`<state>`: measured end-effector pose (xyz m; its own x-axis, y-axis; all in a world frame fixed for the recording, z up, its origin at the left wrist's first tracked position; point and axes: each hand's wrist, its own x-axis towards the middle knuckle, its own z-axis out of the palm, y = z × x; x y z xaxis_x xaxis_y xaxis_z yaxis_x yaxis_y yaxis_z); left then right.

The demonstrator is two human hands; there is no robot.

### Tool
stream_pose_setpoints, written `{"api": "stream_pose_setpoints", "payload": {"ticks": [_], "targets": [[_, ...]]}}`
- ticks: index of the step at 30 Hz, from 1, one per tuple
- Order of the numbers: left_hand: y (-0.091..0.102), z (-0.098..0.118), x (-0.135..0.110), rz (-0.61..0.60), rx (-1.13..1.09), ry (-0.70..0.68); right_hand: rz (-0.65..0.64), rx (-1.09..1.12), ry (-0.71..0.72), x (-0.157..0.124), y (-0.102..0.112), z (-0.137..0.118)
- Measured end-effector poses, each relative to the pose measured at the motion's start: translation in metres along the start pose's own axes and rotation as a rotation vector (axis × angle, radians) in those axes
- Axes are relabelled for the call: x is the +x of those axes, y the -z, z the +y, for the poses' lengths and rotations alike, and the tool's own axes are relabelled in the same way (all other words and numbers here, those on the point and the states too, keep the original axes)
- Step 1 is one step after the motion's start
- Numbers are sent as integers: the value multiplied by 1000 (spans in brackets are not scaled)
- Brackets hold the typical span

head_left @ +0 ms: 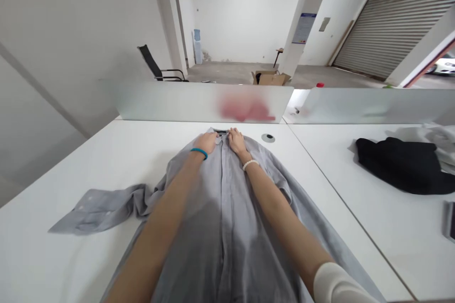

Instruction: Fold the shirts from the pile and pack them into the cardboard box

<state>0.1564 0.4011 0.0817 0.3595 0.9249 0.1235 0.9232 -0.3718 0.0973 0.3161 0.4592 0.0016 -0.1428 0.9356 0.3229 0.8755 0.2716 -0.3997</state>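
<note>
The grey shirt (223,208) lay front-up on the white table (106,151). My left hand (207,142) and right hand (236,141) flanked its collar (220,131), fingers curled; I couldn't tell if they pinched. I judged this collar-straightening; next called for even smoothing from the collar.

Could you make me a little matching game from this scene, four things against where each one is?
1 grey shirt
2 black garment
3 blue wristband
4 cardboard box

A on the floor beyond the divider
B round the left wrist
C spread out on the left-hand table
D lying on the right-hand table

Pairs: 1-C, 2-D, 3-B, 4-A
</note>
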Motion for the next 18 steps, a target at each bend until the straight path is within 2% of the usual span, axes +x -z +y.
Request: {"api": "stream_pose_setpoints", "payload": {"ticks": [3, 6, 9, 14, 18], "targets": [[-16, -19, 30, -31, 10, -90, -4, -7, 3, 1, 1, 2], [-27, -35, 48, -85, 68, -218, 0, -8, -13, 2, -1, 6], [-31, -47, 61, -107, 150, -298, -15, 9, -43, 3, -4, 8], [-20, -53, 87, -94, 169, -302, -25, 79, -59, 7, -5, 9], [-20, -49, 101, -74, 151, -253, 62, 170, -120, 11, -2, 9]]}}
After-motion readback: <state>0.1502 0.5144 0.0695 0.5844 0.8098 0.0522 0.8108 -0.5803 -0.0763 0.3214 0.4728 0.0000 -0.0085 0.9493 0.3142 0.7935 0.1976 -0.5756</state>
